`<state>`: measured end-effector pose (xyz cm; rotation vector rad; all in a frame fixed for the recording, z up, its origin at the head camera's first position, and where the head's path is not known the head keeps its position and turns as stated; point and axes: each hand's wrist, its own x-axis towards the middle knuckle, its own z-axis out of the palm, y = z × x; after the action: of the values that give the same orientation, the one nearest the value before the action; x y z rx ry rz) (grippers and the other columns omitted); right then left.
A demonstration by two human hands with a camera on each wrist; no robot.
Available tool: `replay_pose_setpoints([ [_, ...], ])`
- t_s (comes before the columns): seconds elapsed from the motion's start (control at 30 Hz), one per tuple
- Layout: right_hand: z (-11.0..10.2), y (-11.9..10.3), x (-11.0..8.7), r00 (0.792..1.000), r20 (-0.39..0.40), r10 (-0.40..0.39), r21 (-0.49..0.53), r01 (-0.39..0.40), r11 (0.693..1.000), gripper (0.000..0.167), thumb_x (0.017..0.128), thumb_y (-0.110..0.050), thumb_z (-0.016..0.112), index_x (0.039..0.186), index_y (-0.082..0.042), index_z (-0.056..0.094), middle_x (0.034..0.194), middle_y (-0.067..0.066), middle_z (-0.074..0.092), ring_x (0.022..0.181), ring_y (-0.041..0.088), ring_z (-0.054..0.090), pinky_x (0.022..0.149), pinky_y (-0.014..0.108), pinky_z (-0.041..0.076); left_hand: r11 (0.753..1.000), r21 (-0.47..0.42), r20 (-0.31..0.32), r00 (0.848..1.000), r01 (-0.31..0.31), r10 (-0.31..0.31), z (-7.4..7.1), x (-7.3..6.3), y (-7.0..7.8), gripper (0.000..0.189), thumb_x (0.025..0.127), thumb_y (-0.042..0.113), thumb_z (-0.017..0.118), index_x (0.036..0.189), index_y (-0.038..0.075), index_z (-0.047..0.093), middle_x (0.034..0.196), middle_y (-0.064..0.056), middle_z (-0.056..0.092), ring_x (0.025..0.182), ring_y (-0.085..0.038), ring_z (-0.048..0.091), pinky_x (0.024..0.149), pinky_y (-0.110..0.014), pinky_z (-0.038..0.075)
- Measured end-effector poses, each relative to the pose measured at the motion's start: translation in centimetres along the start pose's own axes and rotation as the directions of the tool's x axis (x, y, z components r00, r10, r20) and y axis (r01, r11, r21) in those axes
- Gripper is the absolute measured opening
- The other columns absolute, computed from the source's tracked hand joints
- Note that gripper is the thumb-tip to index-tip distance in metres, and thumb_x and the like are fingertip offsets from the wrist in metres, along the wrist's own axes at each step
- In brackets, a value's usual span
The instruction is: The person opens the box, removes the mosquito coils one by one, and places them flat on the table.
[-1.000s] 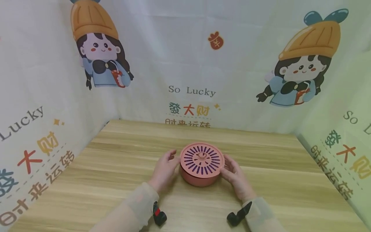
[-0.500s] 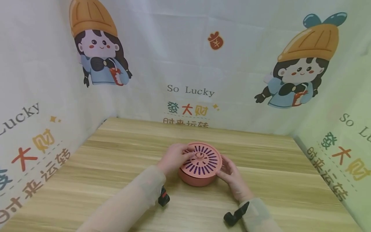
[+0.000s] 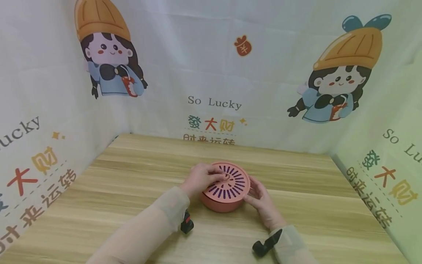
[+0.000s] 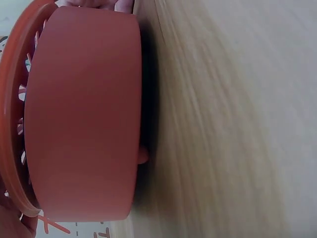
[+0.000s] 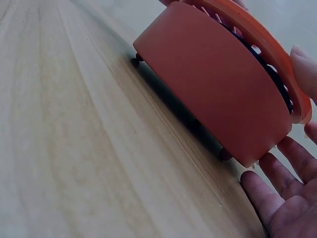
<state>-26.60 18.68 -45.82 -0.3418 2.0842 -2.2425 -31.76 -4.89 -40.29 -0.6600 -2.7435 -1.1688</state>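
Note:
A round pink box (image 3: 224,206) stands on small feet on the table, topped by a slotted lid (image 3: 232,192) with a small knob in its middle. My left hand (image 3: 202,180) reaches over the lid from the left and pinches the knob, which its fingers mostly cover. On the far side, my right hand (image 3: 263,201) holds the box, thumb at the lid's rim and fingers around the side. The right wrist view shows those fingers (image 5: 297,163) beside the box wall (image 5: 213,79). Seen from the left wrist, the lid's notched edge (image 4: 12,144) sits over the wall (image 4: 84,114).
The wood-grain table (image 3: 138,165) extends around the box on all sides. A printed cloth (image 3: 211,66) hangs behind it and along both sides. Black wrist cameras are strapped at the left sleeve (image 3: 141,227) and the right sleeve (image 3: 293,244).
My left hand has moved from the box's left side up over the lid and closed its fingertips on the knob. My right hand stays at the box's right side.

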Motion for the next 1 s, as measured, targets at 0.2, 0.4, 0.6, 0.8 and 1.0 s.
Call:
replay_pose_setpoints([
  [0.2,-0.1,0.1,0.2,1.000,0.004,0.006,-0.003,-0.006,1.000,0.072,0.087,-0.003,0.065,0.149,-0.006,0.028,0.152,0.015,0.032,0.134,0.030,0.035,0.103,0.026,0.036,0.998,0.049,-0.030,0.999,-0.028,0.030,0.4,0.2,-0.1,0.014,0.089,0.037,0.068,0.095,0.028,0.077,0.091,0.015,0.069,0.091,-0.011,0.057,0.101,-0.046,0.032],
  [0.4,-0.2,0.3,0.3,1.000,0.008,-0.003,-0.016,0.004,1.000,0.070,0.088,-0.002,0.064,0.149,-0.006,0.029,0.152,0.014,0.032,0.135,0.030,0.035,0.107,0.032,0.033,0.998,0.058,-0.058,0.998,-0.018,0.022,0.9,0.1,-0.2,0.013,0.089,0.035,0.068,0.089,0.026,0.076,0.080,0.016,0.065,0.083,-0.012,0.053,0.091,-0.042,0.033],
  [0.6,-0.2,0.3,0.2,1.000,0.003,-0.012,-0.024,0.012,1.000,0.069,0.088,0.000,0.064,0.148,-0.006,0.030,0.151,0.015,0.034,0.134,0.031,0.036,0.110,0.042,0.029,1.000,0.019,-0.090,0.996,0.013,-0.012,1.1,0.0,-0.1,0.012,0.089,0.034,0.068,0.091,0.026,0.077,0.084,0.016,0.067,0.087,-0.012,0.055,0.091,-0.041,0.033],
  [0.8,0.0,0.2,0.2,1.000,0.002,-0.030,-0.035,0.030,0.999,0.069,0.088,0.001,0.063,0.148,-0.004,0.030,0.151,0.016,0.035,0.134,0.031,0.037,0.111,0.044,0.029,0.999,-0.021,-0.088,0.995,0.034,-0.036,0.8,0.0,-0.2,0.011,0.088,0.034,0.069,0.090,0.027,0.077,0.084,0.015,0.066,0.082,-0.011,0.052,0.085,-0.037,0.038],
  [1.0,-0.1,0.3,0.2,0.999,0.019,-0.044,-0.031,0.044,0.999,0.068,0.088,0.003,0.060,0.148,-0.001,0.029,0.151,0.019,0.032,0.135,0.035,0.034,0.111,0.047,0.027,0.998,-0.037,-0.082,0.995,0.047,-0.050,0.4,-0.2,0.0,0.010,0.087,0.034,0.070,0.089,0.027,0.077,0.085,0.014,0.067,0.081,-0.011,0.053,0.076,-0.032,0.042],
])
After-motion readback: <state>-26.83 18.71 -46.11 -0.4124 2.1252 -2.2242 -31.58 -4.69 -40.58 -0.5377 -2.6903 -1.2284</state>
